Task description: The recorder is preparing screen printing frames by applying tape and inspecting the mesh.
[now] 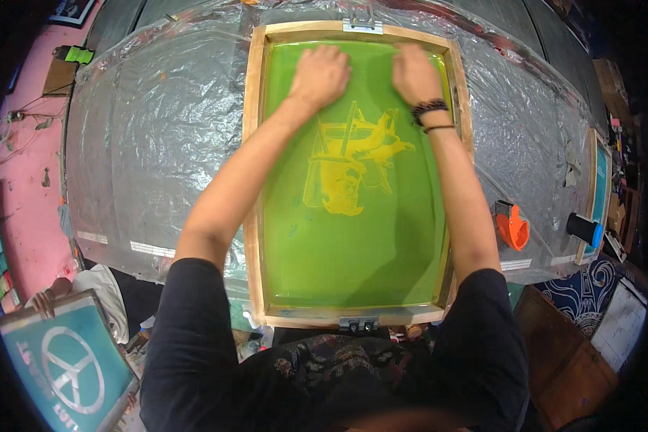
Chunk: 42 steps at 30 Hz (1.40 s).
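A silk-screen frame (253, 173) of pale wood lies in front of me, its green mesh (338, 259) carrying a yellow figure design (353, 155). Both my arms reach over it to the far end. My left hand (322, 74) is closed with its knuckles up, over the mesh near the far bar; what its fingers hold, if anything, is hidden. My right hand (416, 75), with dark bead bracelets at the wrist, is over the far right part of the mesh. Motion smears its fingers. Metal clamps (362, 27) sit on the far and near bars.
Clear plastic sheeting (158, 144) covers the table. To the right lie an orange scraper-like tool (512, 227) and a black-and-blue roll (585, 230). At lower left another person's hand (45, 302) holds a teal screen (72, 367) with a peace sign.
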{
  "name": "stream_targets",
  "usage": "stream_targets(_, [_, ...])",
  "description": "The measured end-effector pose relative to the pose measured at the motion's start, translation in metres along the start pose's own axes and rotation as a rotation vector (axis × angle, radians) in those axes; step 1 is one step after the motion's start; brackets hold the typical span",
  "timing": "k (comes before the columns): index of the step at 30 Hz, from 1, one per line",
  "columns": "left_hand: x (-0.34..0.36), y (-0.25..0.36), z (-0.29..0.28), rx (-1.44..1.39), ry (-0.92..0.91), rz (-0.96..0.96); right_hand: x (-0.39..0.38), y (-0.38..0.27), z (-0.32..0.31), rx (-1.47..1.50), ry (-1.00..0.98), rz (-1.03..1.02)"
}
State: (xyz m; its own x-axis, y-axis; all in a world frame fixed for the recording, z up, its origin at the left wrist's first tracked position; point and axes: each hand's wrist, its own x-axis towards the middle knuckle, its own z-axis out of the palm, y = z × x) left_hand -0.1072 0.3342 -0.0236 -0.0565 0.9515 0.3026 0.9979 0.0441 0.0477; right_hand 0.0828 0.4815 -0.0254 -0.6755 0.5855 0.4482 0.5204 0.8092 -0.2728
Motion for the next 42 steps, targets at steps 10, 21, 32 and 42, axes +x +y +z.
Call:
stream_targets(10, [-0.021,-0.031,-0.003,0.184,-0.133,-0.373,-0.01,0.039,0.017,-0.184,-0.056,0.11])
stream_targets(21, [-0.166,-0.015,-0.084,-0.245,-0.083,-0.785,0.034,-0.108,0.086,-0.137,-0.129,-0.016])
stream_targets(32, [-0.174,-0.02,-0.077,-0.474,-0.01,-0.708,0.057,-0.208,0.137,-0.129,-0.172,-0.08])
stream_targets(42, [-0.175,-0.021,-0.077,-0.503,-0.051,-0.786,0.048,-0.094,0.091,0.023,-0.161,-0.059])
